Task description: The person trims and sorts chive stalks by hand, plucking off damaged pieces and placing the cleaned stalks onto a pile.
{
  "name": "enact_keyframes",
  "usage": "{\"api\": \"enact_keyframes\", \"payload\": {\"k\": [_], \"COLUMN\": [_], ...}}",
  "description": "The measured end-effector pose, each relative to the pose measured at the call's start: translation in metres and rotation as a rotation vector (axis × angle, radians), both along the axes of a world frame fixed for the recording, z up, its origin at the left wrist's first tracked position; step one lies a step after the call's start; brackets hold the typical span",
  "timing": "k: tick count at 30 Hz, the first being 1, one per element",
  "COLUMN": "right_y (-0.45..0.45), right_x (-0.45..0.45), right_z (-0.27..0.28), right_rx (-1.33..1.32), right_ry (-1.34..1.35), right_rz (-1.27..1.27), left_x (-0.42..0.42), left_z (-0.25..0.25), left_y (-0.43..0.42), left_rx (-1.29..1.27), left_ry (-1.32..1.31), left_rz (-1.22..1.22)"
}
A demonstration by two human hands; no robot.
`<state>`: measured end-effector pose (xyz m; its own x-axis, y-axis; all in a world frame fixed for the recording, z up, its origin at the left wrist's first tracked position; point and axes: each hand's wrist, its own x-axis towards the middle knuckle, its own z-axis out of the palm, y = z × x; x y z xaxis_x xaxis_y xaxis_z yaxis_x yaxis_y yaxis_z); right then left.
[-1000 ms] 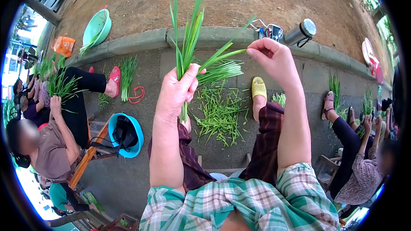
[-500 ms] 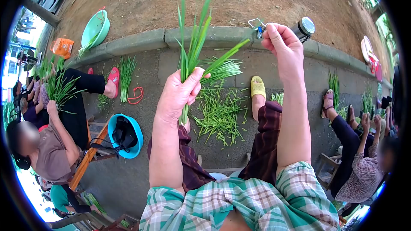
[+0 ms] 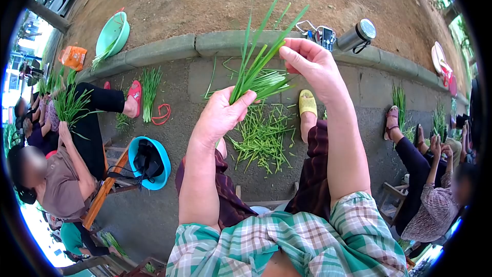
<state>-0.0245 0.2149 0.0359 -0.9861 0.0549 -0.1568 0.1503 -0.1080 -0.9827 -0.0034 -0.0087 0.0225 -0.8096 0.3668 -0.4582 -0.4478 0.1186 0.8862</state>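
Observation:
My left hand [image 3: 221, 115] is closed round the lower part of a bunch of long green chives [image 3: 251, 74], which fans up and to the right. Beside the upper part of the bunch, my right hand [image 3: 313, 66] pinches at a stalk, thumb and forefinger together near its tip. On the ground below and between my feet lies a heap of short cut green pieces [image 3: 264, 138]. A bundle of stalks with pale ends [image 3: 271, 83] lies just behind my left hand, partly hidden by the held bunch.
A concrete kerb [image 3: 225, 45] runs across ahead, with a steel flask [image 3: 357, 36] and a phone [image 3: 325, 37] on it. To the left stand a blue basin [image 3: 165, 170] holding a black bag and a green basin [image 3: 114, 35]. Other people sit on both sides.
My right hand has come left and down from the upper right to the bunch. My left hand has tipped the chives rightwards, and a few stalks now lie on the ground beyond it.

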Motion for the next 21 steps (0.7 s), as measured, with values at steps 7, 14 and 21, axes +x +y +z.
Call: {"api": "enact_keyframes", "payload": {"k": [7, 14, 21], "right_y": [0.000, 0.003, 0.006], "right_x": [-0.001, 0.000, 0.003], "right_z": [-0.002, -0.003, -0.008], "right_rx": [-0.012, 0.136, 0.432], "right_ry": [0.005, 0.043, 0.096], "right_rz": [-0.011, 0.031, 0.105], "left_x": [0.001, -0.001, -0.002], "left_z": [0.001, 0.010, 0.009], "left_y": [0.000, -0.004, -0.006], "left_rx": [-0.035, -0.001, -0.010], "left_ry": [-0.005, -0.030, -0.015], "left_rz": [-0.004, 0.044, 0.073]}}
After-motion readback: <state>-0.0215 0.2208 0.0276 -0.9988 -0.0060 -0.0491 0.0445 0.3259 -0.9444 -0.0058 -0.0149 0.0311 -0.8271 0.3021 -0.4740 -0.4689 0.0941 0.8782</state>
